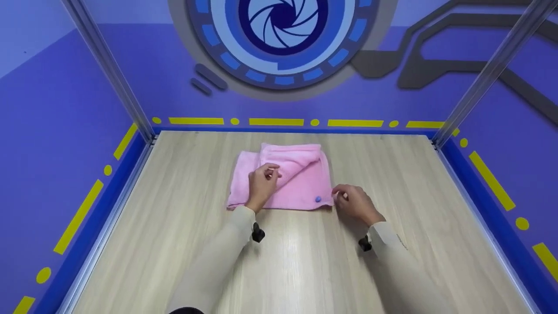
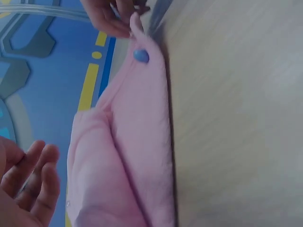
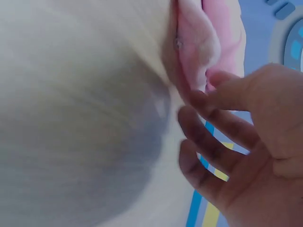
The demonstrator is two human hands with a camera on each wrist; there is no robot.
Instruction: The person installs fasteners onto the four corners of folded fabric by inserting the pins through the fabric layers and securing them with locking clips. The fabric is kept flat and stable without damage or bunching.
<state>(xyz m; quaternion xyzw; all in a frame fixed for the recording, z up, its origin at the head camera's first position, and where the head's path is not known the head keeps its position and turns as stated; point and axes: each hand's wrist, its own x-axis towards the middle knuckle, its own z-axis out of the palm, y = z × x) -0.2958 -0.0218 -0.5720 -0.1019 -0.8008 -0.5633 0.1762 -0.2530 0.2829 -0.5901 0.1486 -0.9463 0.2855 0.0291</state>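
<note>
A soft pink cloth lies on the table, with one layer folded back diagonally across it. A small blue button-like piece sits near its front right corner. That corner is pinched between the thumb and index finger of my right hand, and the left wrist view shows the corner lifted a little. My left hand is over the left part of the cloth, its fingers loosely bent and holding nothing. Seen from the right wrist, a small clear round piece is on the cloth's edge.
The light wood table is bounded by blue panels at the back and both sides, with yellow dashes along their lower edges. Metal posts stand at the back corners.
</note>
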